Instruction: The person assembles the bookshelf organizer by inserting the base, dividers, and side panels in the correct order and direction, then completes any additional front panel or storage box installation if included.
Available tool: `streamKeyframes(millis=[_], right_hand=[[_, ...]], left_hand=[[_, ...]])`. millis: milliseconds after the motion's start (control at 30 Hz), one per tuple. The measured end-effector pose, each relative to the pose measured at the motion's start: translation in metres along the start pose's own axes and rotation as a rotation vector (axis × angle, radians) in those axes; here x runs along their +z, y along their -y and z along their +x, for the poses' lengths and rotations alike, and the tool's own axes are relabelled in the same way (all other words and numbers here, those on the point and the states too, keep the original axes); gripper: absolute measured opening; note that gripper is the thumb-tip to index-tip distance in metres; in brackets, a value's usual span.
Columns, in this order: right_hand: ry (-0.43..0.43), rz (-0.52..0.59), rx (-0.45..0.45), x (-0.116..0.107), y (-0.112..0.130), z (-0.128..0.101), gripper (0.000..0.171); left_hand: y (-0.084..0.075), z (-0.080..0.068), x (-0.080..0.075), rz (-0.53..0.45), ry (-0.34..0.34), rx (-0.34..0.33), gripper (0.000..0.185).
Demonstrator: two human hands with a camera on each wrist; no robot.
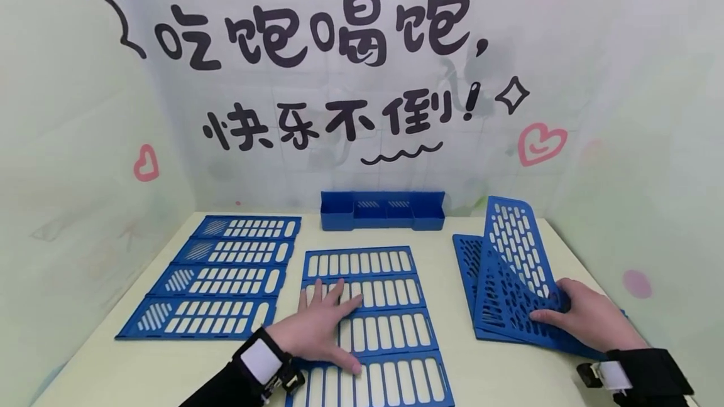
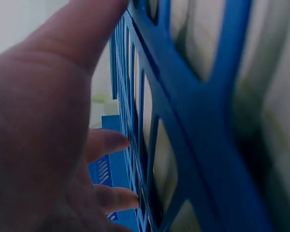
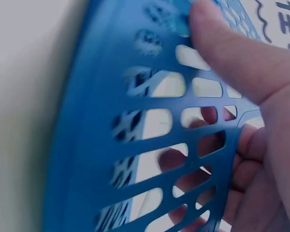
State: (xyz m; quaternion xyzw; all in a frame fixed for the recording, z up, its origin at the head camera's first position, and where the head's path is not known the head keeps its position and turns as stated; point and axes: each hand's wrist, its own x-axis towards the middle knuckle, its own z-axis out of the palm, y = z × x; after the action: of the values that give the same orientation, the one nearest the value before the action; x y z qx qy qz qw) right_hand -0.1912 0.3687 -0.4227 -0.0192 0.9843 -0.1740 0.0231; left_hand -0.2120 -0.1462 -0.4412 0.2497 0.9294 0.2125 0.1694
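Observation:
My left hand [image 1: 319, 328] lies spread over a blue slotted panel [image 1: 396, 352], its rows of long openings running across the middle of the table. In the left wrist view its fingertips touch the slotted surface. On the right, my right hand [image 1: 591, 316] grips a blue perforated panel [image 1: 509, 297] at its edge. The thumb presses the near face, and the fingers curl behind, showing through the holes in the right wrist view. One section of this panel [image 1: 537, 231] stands up at an angle. Beneath it lies another perforated panel [image 1: 465, 256], partly covered.
Left of the middle panel, a row of blue panels [image 1: 217, 297] with slots and striped cutouts lies flat. A blue compartment box [image 1: 381, 218] stands at the back against the printed wall sheet [image 1: 339, 174]. Pale sheets flank the table [image 1: 85, 375] on both sides.

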Motion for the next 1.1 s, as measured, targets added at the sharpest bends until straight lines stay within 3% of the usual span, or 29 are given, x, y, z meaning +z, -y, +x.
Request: streamKeyframes(millis=[167,333,500,633,867,1100], right_hand=[[-0.001,0.072,-0.045,-0.006,0.006,-0.006,0.051],[-0.051,0.105,-0.086,-0.016,0.015,-0.003,0.048],[-0.126,0.117,-0.131,-0.023,0.035,0.013,0.037],[-0.154,0.129,-0.19,-0.021,0.051,0.029,0.018],[-0.134,0.135,-0.211,-0.018,0.067,0.066,0.014],[-0.086,0.092,-0.185,-0.018,0.081,0.095,0.014]], left_hand=[[0.0,0.0,0.004,-0.004,0.026,0.027,0.116],[-0.007,0.006,0.005,-0.014,0.058,0.044,0.115],[-0.011,0.005,0.005,-0.031,0.063,0.045,0.116],[-0.009,-0.001,0.007,-0.048,0.06,0.041,0.115],[-0.009,-0.001,0.004,-0.072,0.048,0.061,0.121],[-0.012,-0.001,-0.002,-0.06,0.072,0.026,0.116]])
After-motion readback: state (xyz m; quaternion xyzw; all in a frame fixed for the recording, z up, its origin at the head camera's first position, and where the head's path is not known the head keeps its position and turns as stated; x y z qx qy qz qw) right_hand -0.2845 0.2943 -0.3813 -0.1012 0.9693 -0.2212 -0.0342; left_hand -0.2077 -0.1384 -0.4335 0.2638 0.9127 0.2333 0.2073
